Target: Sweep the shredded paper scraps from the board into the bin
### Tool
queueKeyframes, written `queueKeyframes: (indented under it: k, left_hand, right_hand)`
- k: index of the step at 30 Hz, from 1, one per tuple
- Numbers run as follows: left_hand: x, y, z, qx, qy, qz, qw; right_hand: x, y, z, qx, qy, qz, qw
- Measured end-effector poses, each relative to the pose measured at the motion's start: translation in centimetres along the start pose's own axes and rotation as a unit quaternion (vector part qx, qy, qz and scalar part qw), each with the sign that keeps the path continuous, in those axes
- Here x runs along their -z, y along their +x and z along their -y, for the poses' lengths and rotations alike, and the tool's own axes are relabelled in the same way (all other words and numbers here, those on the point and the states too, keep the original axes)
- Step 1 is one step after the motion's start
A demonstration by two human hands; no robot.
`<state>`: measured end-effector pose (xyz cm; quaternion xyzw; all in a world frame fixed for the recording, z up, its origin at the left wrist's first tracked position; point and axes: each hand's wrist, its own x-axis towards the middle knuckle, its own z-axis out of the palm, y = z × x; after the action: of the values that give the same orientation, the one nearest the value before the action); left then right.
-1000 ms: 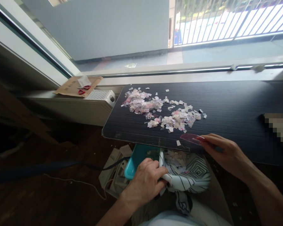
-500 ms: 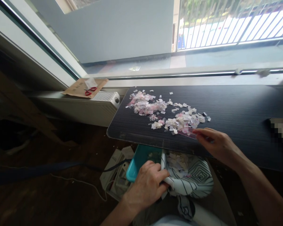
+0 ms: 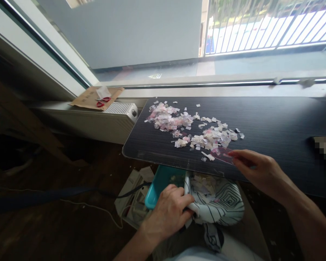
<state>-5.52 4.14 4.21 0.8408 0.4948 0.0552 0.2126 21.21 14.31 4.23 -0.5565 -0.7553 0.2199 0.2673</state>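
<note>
My right hand (image 3: 256, 166) pinches a thin, clear pinkish plastic strip (image 3: 222, 155) at the near edge of a pile of small white and pink paper pieces (image 3: 214, 138). The pile lies on a dark wood-grain table (image 3: 274, 123). Farther left is a second, pinker pile (image 3: 167, 117). My left hand (image 3: 172, 208) is closed on the rim of a container lined with a white cloth or bag with black lines (image 3: 228, 203), held below the table edge. Paper pieces (image 3: 203, 184) lie inside it. A turquoise bin (image 3: 154, 192) sits beside it, partly behind my left hand.
Red-handled scissors (image 3: 103, 101) lie on a brown envelope (image 3: 81, 98) on the sill at left, by a white radiator (image 3: 122, 108). A pale box-like object (image 3: 137, 197) and a thin cable (image 3: 97, 208) are on the floor. A window runs behind the table.
My right hand has drawn the plastic strip slightly right, away from the pile. A few paper pieces now lie apart at the pile's near edge. My left hand keeps its grip.
</note>
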Motion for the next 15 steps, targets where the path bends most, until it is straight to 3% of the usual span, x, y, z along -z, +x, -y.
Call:
queueKeyframes:
  k: [6, 15]
  left_hand:
    - [0.1, 0.0, 0.1, -0.002, 0.003, 0.006, 1.0]
    - [0.0, 0.4, 0.0, -0.007, 0.005, 0.006, 1.0]
  right_hand:
    - [-0.1, 0.0, -0.1, -0.012, -0.005, -0.011, 1.0]
    - [-1.1, -0.3, 1.0, -0.002, 0.041, 0.021, 0.999]
